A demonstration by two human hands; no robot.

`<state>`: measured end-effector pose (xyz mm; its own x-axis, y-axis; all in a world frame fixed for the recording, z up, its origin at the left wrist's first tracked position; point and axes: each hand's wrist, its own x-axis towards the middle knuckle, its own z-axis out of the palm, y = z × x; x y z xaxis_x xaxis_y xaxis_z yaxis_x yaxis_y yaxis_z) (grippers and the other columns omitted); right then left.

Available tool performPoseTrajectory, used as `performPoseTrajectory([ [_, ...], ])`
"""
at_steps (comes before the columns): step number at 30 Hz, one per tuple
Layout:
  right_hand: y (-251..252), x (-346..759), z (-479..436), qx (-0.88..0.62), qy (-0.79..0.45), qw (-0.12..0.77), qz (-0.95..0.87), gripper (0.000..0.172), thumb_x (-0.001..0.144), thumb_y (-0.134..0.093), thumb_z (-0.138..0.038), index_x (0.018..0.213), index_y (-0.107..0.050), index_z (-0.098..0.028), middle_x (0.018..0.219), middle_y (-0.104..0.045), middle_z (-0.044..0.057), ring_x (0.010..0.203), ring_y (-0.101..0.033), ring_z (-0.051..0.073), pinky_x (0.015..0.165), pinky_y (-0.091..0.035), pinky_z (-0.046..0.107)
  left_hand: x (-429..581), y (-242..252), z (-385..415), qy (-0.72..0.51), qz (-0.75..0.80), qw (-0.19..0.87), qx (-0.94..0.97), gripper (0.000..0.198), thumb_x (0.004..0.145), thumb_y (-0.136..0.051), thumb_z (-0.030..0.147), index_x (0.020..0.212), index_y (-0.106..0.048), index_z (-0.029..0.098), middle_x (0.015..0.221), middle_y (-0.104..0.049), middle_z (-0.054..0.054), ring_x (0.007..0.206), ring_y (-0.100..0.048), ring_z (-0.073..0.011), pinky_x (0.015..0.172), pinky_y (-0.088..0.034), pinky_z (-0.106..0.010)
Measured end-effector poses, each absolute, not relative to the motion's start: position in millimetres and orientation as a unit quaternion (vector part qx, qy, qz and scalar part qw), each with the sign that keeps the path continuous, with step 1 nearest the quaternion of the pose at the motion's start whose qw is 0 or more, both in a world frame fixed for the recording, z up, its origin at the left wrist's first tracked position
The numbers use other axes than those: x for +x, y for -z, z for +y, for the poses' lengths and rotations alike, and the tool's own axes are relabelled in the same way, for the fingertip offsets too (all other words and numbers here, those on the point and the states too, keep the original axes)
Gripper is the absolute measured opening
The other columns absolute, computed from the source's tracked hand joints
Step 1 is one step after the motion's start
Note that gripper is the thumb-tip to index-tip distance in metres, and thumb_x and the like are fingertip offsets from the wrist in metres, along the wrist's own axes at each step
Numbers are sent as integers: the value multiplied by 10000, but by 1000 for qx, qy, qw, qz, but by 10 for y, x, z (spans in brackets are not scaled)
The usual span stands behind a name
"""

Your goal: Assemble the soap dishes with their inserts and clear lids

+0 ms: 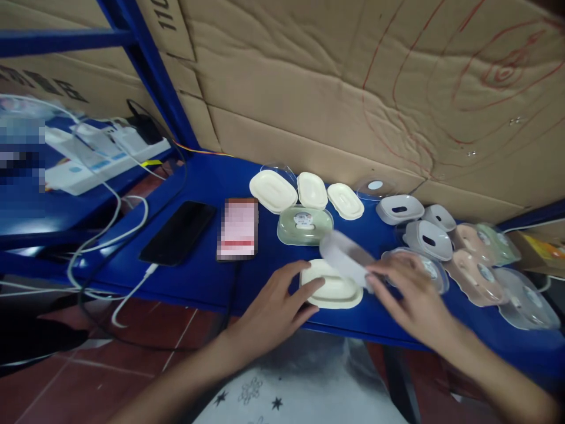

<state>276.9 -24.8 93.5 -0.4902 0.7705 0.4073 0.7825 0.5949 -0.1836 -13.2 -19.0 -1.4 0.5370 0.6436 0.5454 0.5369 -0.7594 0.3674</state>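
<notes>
My left hand (282, 297) is at the left end of a shallow cream oval dish (338, 292) on the blue table, its fingers around the rim and one reaching over the inside. In my right hand (412, 294), a pale grey oval dish (346, 253), slightly blurred, is pinched by its right end and tilted above the cream one. Just behind sits a green oval dish under a clear lid (304, 227) with a round label. Several cream dishes (273, 191) stand in a row at the back.
To the right are grey dishes with dark slots (428, 240), pink lidded dishes (477, 277) and a clear lid (375, 187). Two phones, one black (179, 232) and one lit (238, 229), lie left beside white cables (117, 212) and a power strip (106, 168). Cardboard (286, 76) walls the back.
</notes>
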Motion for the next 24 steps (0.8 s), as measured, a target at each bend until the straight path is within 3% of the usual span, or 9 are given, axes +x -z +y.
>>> performPoseTrajectory([
  [2, -724, 2702, -454, -447, -9, 214, -868, 175, 1057, -588, -194, 1207, -653, -256, 1077, -796, 40, 950, -752, 226, 1028, -520, 493, -129, 22, -189, -356, 340, 61, 868, 455, 1073, -616, 304, 1509, -515, 222, 1588, -439, -211, 1434, -511, -361, 1074, -588, -549],
  [5, -527, 2593, -522, -415, -39, 197, -887, 278, 1060, -542, -177, 1288, -654, -288, 1221, -790, 64, 1184, -739, 250, 1086, -541, 539, -128, 12, -169, -312, 311, 47, 896, 524, 1076, -605, 260, 1580, -465, 227, 1707, -338, -196, 1558, -402, -368, 1175, -517, -584],
  [10, -389, 2569, -436, -357, -30, 174, -917, 369, 1040, -581, -190, 1374, -663, -325, 1320, -768, 78, 1300, -702, 267, 1136, -571, 605, -141, 8, -141, -266, 287, 68, 918, 427, 1093, -588, 288, 1507, -537, 198, 1594, -554, -121, 1548, -444, -305, 1193, -513, -529],
  [14, -286, 2641, -467, -332, -18, 139, -933, 469, 1002, -584, -87, 1383, -681, -343, 1440, -704, 59, 1402, -628, 266, 1206, -529, 598, -139, 6, -144, -265, 284, 73, 918, 340, 1086, -597, 268, 1420, -602, 204, 1524, -623, -97, 1518, -484, -298, 1147, -545, -507],
  [19, -702, 2602, -199, -295, -26, 165, -941, 369, 1037, -607, -199, 1370, -712, -318, 1377, -744, 68, 1303, -701, 257, 1127, -599, 512, -132, -4, -155, -261, 288, 84, 917, 319, 1089, -589, 278, 1401, -616, 218, 1523, -622, -93, 1509, -491, -300, 1139, -547, -514],
  [24, -1318, 2111, 891, -369, -14, 113, -922, 369, 1070, -486, -165, 1356, -713, -220, 1386, -732, 108, 1317, -669, 281, 1158, -521, 479, -135, -15, -149, -260, 286, 90, 918, 299, 1095, -577, 275, 1384, -624, 221, 1533, -614, -90, 1528, -470, -300, 1149, -540, -513],
])
